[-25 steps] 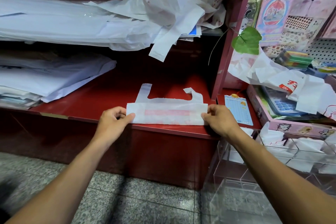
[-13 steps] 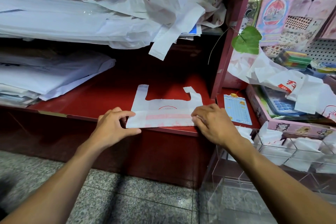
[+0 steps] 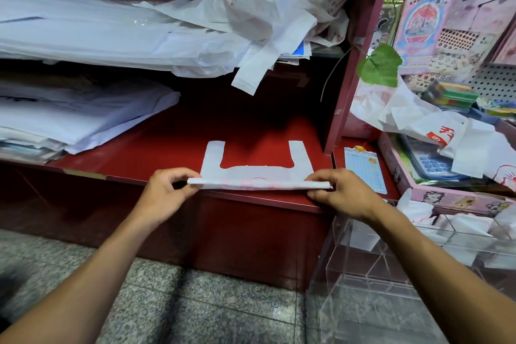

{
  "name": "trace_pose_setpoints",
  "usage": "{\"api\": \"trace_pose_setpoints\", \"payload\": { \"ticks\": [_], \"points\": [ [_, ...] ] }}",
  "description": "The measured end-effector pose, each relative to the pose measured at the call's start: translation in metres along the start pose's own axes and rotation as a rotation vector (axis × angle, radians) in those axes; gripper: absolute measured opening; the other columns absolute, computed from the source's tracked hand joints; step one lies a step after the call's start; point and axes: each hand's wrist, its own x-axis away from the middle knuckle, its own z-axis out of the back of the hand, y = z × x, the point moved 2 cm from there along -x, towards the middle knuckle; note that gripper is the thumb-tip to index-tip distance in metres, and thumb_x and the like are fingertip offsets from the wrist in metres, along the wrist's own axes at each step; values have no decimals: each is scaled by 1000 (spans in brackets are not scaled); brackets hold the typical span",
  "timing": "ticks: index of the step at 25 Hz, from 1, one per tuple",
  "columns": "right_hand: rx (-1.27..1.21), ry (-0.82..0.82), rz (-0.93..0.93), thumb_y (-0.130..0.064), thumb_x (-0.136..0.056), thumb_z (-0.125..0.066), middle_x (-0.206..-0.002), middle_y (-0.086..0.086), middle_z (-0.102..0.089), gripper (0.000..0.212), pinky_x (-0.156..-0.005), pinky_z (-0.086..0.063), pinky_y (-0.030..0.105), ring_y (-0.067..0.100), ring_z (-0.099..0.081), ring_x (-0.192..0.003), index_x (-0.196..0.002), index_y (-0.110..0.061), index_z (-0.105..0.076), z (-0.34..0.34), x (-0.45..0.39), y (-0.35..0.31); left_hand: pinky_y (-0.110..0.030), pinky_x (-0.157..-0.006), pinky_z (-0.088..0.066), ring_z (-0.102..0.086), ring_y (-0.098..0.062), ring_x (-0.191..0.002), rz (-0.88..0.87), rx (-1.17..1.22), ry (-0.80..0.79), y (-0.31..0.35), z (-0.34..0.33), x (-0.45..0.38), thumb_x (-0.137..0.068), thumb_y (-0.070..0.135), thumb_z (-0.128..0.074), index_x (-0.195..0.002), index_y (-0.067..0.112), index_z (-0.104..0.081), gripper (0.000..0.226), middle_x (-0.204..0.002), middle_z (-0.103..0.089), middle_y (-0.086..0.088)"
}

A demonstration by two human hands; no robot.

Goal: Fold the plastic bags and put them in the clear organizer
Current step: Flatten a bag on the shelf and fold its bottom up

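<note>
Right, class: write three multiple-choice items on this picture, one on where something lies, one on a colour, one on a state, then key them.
1. Where does the white plastic vest bag lie?
A. On the red shelf
B. On the floor
C. In the clear acrylic organizer

2. What colour is the leaf?
A. Yellow
B. Green
C. Brown

3. How do the left hand and right hand treat the bag?
A. Both pinch its ends
B. Only one touches it
C. Neither touches it

Answers: 1 A, handles lie flat on the shelf; 2 B, plainly green; 3 A, fingers grip each end of the fold.
</note>
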Motion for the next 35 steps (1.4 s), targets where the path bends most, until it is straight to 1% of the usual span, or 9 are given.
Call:
{"api": "trace_pose_setpoints", "payload": {
  "ticks": [3, 5, 10, 14, 18, 23, 28, 32, 35],
  "points": [
    [-231, 151, -132, -20, -91, -68, -72, -20, -68, 11, -65, -45, 16, -4, -59, -66, -85, -28, -72, -1, -4, -1, -9, -72, -42, -61, -4, -74, 67, 92, 29, 5, -2, 0, -85, 4, -72, -85, 18, -71, 14, -73, -71, 3],
    [-249, 251, -226, -19, -90, -66, -70, -7, -64, 13, -63, -44, 26, 11, -55, -65, -77, -16, -66, -6, -11, -1, -17, -73, -44, -60, -4, -69, 119, 115, 47, 8, -5, -1, -86, 6, -70, -97, 22, -67, 20, -72, -72, -5],
    [-16, 304, -344, -20, -84, -68, -79, -4, -63, 27, -73, -51, 36, 22, -62, -78, -105, -21, -51, -17, -19, -7, -32, -70, -45, -58, -12, -62, 95, -35, 164, 9, -12, -3, -83, 17, -74, -106, 31, -54, 33, -67, -65, -4],
    [279, 361, -176, -13, -87, -61, -103, 0, -53, 29, -71, -47, 38, 27, -56, -88, -114, -18, -51, -21, -14, -12, -36, -83, -38, -55, -7, -73, -17, -276, -32, 5, -12, -3, -73, 43, -83, -97, 42, -66, 29, -74, -54, 10],
    [468, 204, -38, -30, -98, -50, -122, 0, -57, 23, -83, -46, 39, 26, -51, -101, -114, -20, -64, -24, -8, -7, -37, -91, -35, -49, -14, -92, -71, -490, -61, 0, -14, -4, -68, 33, -88, -109, 35, -70, 45, -90, -51, 13],
    [531, -53, -26, -68, -82, -59, -134, -3, -46, 73, -97, -41, 39, 20, -41, -112, -140, -26, -45, -11, 0, -7, -50, -97, -43, -49, -13, -107, -164, -344, -52, -4, -9, 2, -65, 12, -90, -91, 32, -69, 39, -112, -60, 27],
    [433, -69, -16, -53, -75, -77, -133, -8, -42, 78, -101, -40, 37, 14, -37, -113, -142, -27, -47, -8, 3, -2, -43, -87, -44, -43, -11, -93, -233, -467, -65, -10, -10, 2, -72, 15, -86, -119, 27, -70, 51, -106, -57, 16],
    [403, -41, 28, -54, -74, -77, -133, -12, -46, 70, -98, -41, 36, 13, -39, -109, -134, -28, -54, -8, 2, 5, -43, -86, -44, -44, -13, -90, -228, -446, -38, -11, -12, 0, -75, 9, -83, -110, 26, -75, 40, -99, -55, 21],
    [252, -14, 42, -56, -76, -75, -119, -16, -59, 46, -92, -45, 36, 15, -50, -105, -115, -32, -65, -7, 2, 12, -19, -91, -37, -53, -17, -93, -164, -295, -3, -14, -7, -2, -80, 5, -78, -92, 29, -75, 26, -99, -64, 17]
  ]
}}
